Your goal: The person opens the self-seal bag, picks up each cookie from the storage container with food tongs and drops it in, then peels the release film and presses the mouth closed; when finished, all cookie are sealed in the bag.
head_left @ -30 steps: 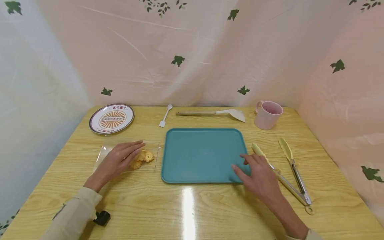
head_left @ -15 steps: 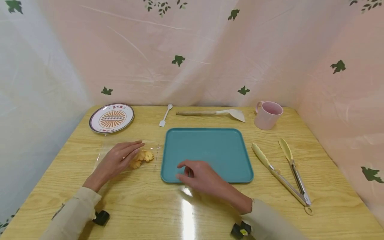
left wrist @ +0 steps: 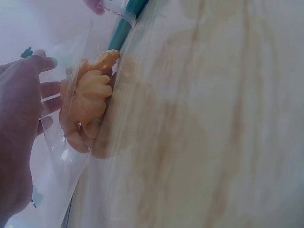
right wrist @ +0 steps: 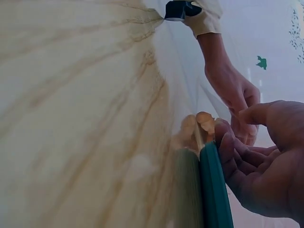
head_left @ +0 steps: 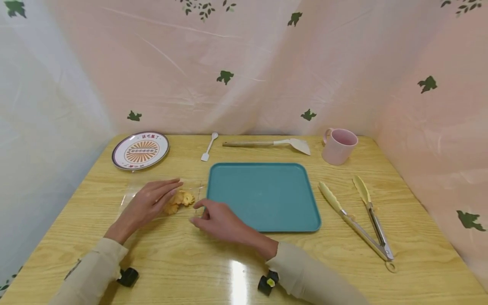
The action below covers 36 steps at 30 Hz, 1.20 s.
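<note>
A clear plastic bag (left wrist: 61, 164) lies flat on the table, left of the teal tray (head_left: 263, 197). Inside it are several yellow, flower-shaped cookies (head_left: 186, 198), also visible as a clump of cookies (left wrist: 90, 97) in the left wrist view. My left hand (head_left: 146, 202) rests on the bag beside the cookies, its fingers fairly straight and partly behind the film in the left wrist view. At the bag's right edge, over the tray's near left corner, is my right hand (head_left: 225, 222). Its thumb and index finger are bent but apart. Whether they touch the bag's edge is unclear.
Along the back stand or lie a patterned plate (head_left: 126, 159), a small white spoon-like tool (head_left: 209, 147), a spatula with wooden handle (head_left: 249, 144) and a pink mug (head_left: 337, 150). Spread tongs (head_left: 360, 228) lie right of the tray. A curtain hangs behind.
My right hand has swept left, from the tray's right side across its near edge to the bag's right edge. My left hand has stayed in place on the bag.
</note>
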Each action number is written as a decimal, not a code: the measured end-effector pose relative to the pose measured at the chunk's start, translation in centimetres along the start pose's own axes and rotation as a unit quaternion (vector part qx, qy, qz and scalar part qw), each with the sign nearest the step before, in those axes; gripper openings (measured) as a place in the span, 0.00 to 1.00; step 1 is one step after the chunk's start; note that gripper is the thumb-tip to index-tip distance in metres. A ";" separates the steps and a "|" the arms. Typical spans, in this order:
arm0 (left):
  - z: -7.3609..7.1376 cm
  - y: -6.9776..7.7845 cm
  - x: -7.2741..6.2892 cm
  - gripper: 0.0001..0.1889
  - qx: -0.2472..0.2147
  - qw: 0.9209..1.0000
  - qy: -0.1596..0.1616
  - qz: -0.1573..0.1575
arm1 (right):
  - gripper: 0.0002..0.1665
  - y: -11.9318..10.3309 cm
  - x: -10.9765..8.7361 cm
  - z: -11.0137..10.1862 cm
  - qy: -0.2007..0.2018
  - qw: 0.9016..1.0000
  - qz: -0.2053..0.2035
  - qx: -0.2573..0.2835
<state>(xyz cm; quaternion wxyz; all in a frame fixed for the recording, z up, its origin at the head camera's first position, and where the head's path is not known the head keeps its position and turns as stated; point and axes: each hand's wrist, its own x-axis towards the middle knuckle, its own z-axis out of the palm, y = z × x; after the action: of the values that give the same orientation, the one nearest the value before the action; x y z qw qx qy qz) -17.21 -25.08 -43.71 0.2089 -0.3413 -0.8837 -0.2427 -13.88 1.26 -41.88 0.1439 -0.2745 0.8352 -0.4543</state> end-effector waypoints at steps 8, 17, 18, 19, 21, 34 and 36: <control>-0.1 -0.1 0.0 0.22 0.000 1.000 0.007 0.007 | 0.20 -0.8 1.6 0.6 -0.002 1.000 0.005 -0.029; 0.1 -0.2 0.0 0.20 -0.001 1.000 0.010 0.016 | 0.11 -0.8 3.0 1.7 0.019 0.994 -0.016 -0.105; 0.1 -0.2 0.0 0.20 0.001 1.000 0.011 0.015 | 0.10 -0.8 3.1 1.8 0.026 0.993 -0.021 -0.113; 0.1 -0.2 0.0 0.20 0.002 1.000 0.012 0.015 | 0.09 -0.8 3.2 1.9 0.032 0.992 -0.025 -0.122; 0.1 -0.1 0.0 0.20 0.002 1.000 0.012 0.014 | 0.07 -0.9 3.3 2.0 0.044 0.990 -0.031 -0.130; -0.3 0.1 0.6 0.16 -0.004 0.999 -0.035 -0.024 | 0.08 -0.9 3.3 1.8 0.066 0.988 -0.050 -0.130; -0.6 0.0 0.9 0.16 -0.008 0.998 -0.054 -0.044 | 0.08 -0.9 3.3 1.8 0.065 0.989 -0.050 -0.127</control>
<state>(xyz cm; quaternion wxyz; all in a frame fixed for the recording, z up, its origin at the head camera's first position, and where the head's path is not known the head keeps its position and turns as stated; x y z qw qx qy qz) -17.70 -24.98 -42.74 0.1471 -0.3163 -0.9059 -0.2401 -15.35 -2.33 -42.09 0.0303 -0.3020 0.8788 -0.3683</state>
